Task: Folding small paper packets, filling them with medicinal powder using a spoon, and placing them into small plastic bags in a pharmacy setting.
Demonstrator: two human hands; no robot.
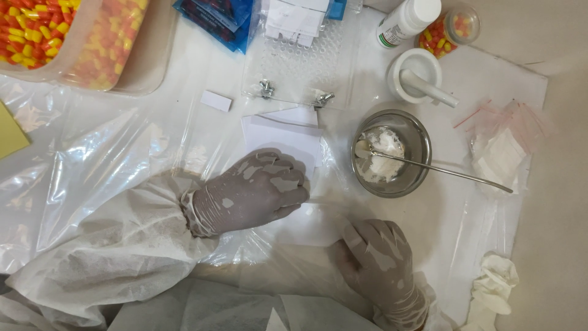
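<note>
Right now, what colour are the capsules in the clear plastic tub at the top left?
The capsules in the clear plastic tub are orange and yellow, seen best in the head view.

Both hands are gloved. The left hand (257, 190) lies knuckles up on the table (551, 245), fingers curled under in a loose fist, its white-sleeved forearm stretched across the table. The right hand (376, 260) rests flat nearer the table's front edge, fingers together, wrist bent back.

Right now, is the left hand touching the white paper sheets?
Touching. The head view shows the left hand pressed fist-down on the white paper sheets, no gap.
</note>
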